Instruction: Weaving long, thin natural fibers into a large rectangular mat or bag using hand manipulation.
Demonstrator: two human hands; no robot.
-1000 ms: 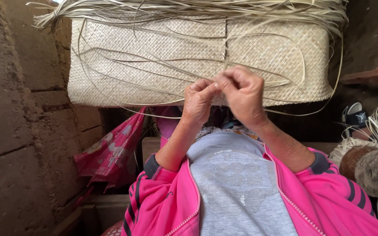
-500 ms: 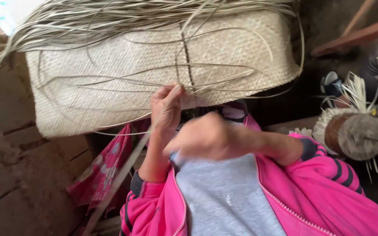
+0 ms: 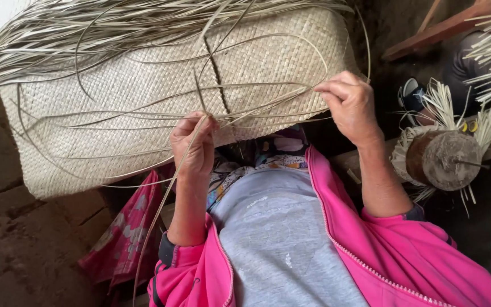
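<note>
A wide woven straw mat (image 3: 115, 108) lies folded across my lap, with a mass of loose straw strands (image 3: 86, 28) trailing off its far edge. My left hand (image 3: 193, 145) is closed on a thin straw strand (image 3: 160, 222) at the mat's near edge; the strand hangs down past my pink sleeve. Off to the right, at the mat's right end, my right hand (image 3: 350, 105) pinches other thin strands (image 3: 268, 96) that stretch taut toward the left hand. I wear a pink zip jacket over a grey shirt.
A round wooden block (image 3: 441, 159) wrapped in a partly woven straw piece sits at the right, with straw ends sticking up. A pink patterned cloth (image 3: 123, 239) hangs at my left. Rough stone ground (image 3: 18, 250) is at lower left, a reddish wooden board (image 3: 444, 25) at upper right.
My hands, together at the mat's edge a second ago, have separated: the right hand has swung out to the right pulling strands, the left stays at the edge. The view has shifted.
</note>
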